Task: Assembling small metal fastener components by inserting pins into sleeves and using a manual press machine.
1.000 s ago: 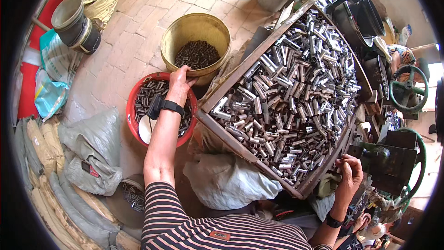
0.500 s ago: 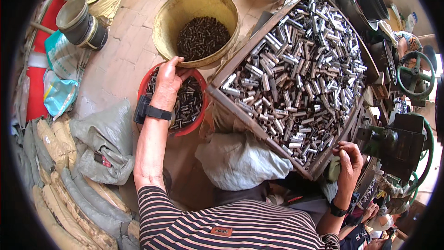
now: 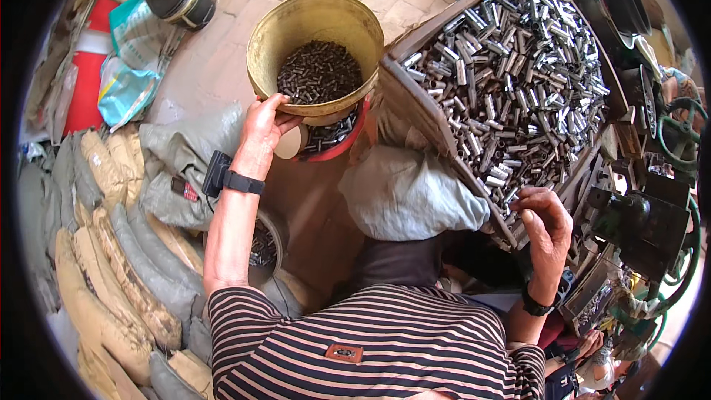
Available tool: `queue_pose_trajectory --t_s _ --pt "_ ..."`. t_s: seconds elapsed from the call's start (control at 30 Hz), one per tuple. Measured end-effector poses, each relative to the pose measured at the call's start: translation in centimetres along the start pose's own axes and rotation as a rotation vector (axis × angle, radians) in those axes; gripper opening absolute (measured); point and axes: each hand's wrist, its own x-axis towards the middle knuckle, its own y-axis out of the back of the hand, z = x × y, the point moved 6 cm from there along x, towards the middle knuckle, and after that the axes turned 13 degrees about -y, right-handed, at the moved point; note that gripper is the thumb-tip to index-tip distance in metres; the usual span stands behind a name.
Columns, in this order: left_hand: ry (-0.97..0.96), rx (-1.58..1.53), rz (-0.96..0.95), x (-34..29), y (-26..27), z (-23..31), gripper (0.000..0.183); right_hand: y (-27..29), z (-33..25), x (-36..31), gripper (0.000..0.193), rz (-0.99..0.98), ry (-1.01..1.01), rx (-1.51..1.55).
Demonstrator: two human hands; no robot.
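Note:
My left hand (image 3: 265,127) grips the near rim of a worn yellow bucket (image 3: 296,26), thumb on top. Small dark metal pieces (image 3: 320,72) lie in the bottom of the bucket. Behind its near side, a red basin (image 3: 337,152) with metal tubes is mostly hidden; a pale rounded thing (image 3: 292,141) shows beside it. On the right, short metal tubes (image 3: 511,89) are heaped in a large brown tray (image 3: 415,100). At the tray's near corner, my right hand (image 3: 546,233) has its fingers curled toward the thumb by the tubes. What they hold, if anything, is hidden.
Stacked filled sacks (image 3: 104,281) line the left. A grey sack (image 3: 159,185) and a pail of metal pieces (image 3: 265,248) are nearby. A pale cloth sack (image 3: 411,196) bulges below the tray. Machines with green handwheels (image 3: 681,130) and another person's hand (image 3: 590,342) appear at right.
My left hand has drawn the yellow bucket nearer, so it now covers most of the red basin. My right hand has shifted onto the tray's near corner. The whole view has turned.

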Motion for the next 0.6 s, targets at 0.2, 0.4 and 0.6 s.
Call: queue_pose_trajectory --t_s 0.2,0.4,0.6 --pt "-0.013 -0.011 -0.025 -2.7 0.6 0.1 0.015 -1.5 0.4 -0.5 0.011 -0.085 0.041 -0.134" --pt "0.0 -0.086 -0.006 -3.8 2.6 0.6 0.021 -4.1 1.0 -0.5 0.012 -0.223 0.109 -0.225" --pt "0.029 -0.122 -0.003 -4.1 3.0 2.1 0.017 -6.9 0.7 0.0 0.014 -0.296 0.15 -0.277"
